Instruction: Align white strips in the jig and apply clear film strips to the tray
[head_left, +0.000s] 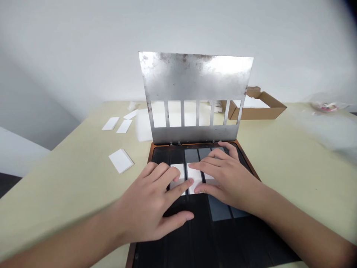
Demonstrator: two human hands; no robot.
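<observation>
A pale wall (83, 37) fills the upper frame; a yellowish table (83, 178) runs below it. At centre, the middle card (195, 175) lies flat on a black bed (178, 245). The left hand (152, 197) sets its index fingertip on this card, other fingers curled, thumb apart, grasping nothing. The right hand (228, 175) is spread, unclenched, its index finger at the card's upper end and thumb near the lower, without a grip.

Good practice, in my judgement: nudge by the edges, keep the card square and level with its neighbours, and avoid brushing the left card (180, 171) or right card (211, 179).

Grey strips (219, 206) show lower right of centre. Behind stands a metal plate (189, 82) with cut windows. Small stack (119, 160), centre left; loose cards (111, 123), farther up; box (259, 113), upper right.
</observation>
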